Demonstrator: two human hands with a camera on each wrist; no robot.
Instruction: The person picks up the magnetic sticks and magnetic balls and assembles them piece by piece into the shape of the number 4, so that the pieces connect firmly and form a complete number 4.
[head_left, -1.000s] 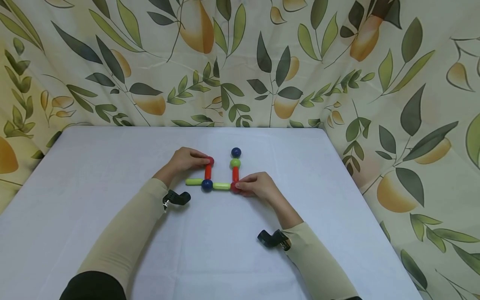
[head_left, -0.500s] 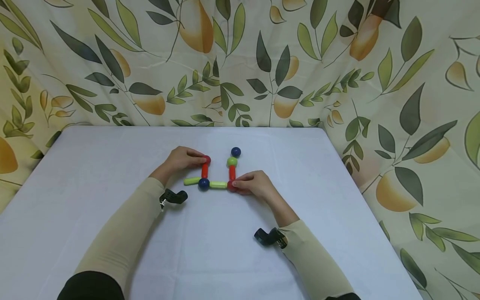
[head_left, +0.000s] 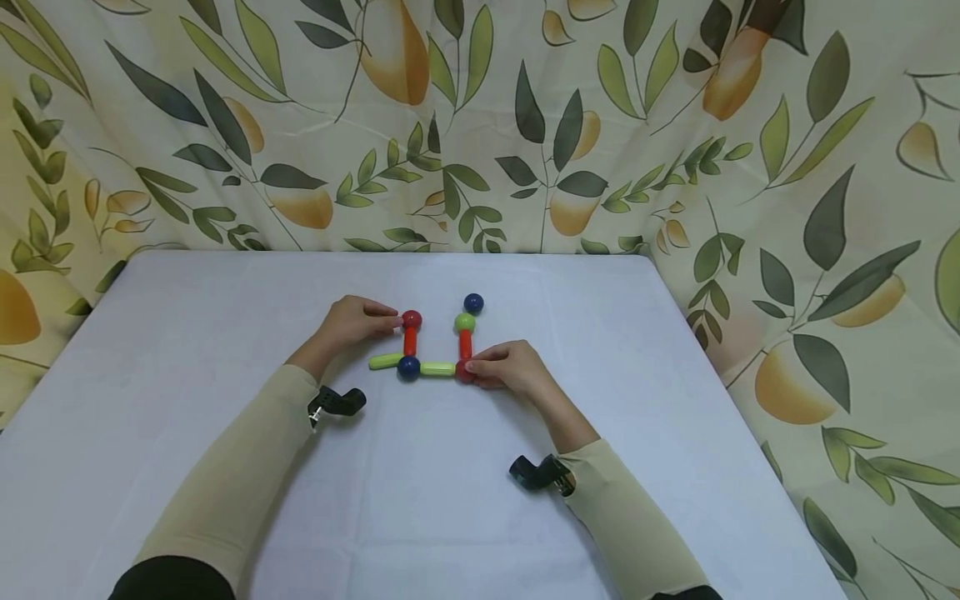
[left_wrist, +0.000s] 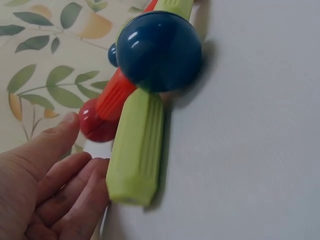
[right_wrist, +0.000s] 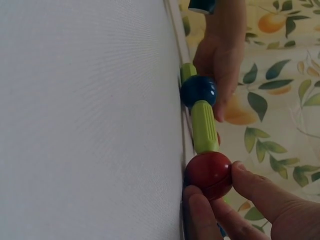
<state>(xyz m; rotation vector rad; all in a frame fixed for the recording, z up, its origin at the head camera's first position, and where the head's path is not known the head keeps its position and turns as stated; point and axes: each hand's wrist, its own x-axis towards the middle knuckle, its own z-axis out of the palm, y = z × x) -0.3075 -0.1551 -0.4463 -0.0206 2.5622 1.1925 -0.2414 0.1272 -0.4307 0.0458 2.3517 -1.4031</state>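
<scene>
A U-shaped frame of coloured balls and ribbed rods lies on the white table. My left hand [head_left: 352, 325] is beside the far left red ball [head_left: 412, 319], thumb and fingertips at its left side and not round it. From that ball a red rod [head_left: 410, 342] runs to a blue ball [head_left: 408, 368]. A light green rod [left_wrist: 135, 150] sticks out left of the blue ball, and another light green rod [head_left: 437, 369] links it to the right red ball [right_wrist: 207, 172]. My right hand [head_left: 510, 367] pinches this ball between thumb and fingers. Beyond it stand a red rod [head_left: 466, 344] and a green ball [head_left: 464, 322].
A second blue ball [head_left: 473, 303] lies just beyond the green ball. The white-covered table [head_left: 420, 500] ends at a patterned curtain [head_left: 480, 125] behind and to the right. Black camera mounts [head_left: 341, 402] sit at both wrists.
The joined frame has shifted slightly left, its green ball drawing away from the far blue ball. My left hand has let go of the left red ball and moved left; my right keeps its pinch.
</scene>
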